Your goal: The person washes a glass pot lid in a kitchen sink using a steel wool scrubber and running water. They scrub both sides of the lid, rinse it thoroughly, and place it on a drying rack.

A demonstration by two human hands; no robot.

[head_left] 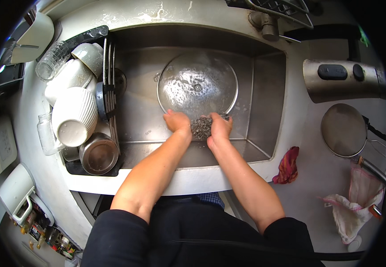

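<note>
Inside the stainless steel sink is a round glass lid with a metal rim, its small centre fitting showing and its surface wet. My left hand grips the near left part of the rim, thumb on top. Close to the lid's near right edge, my right hand holds a grey, speckled scouring cloth. The cloth spans the space between my hands, and some of it shows past my right fingers. My left fingers are mostly hidden.
Left of the lid, a dark dish rack carries white bowls, drinking glasses and a steel pot. The faucet base is at the far right. A red cloth and a strainer lie rightward.
</note>
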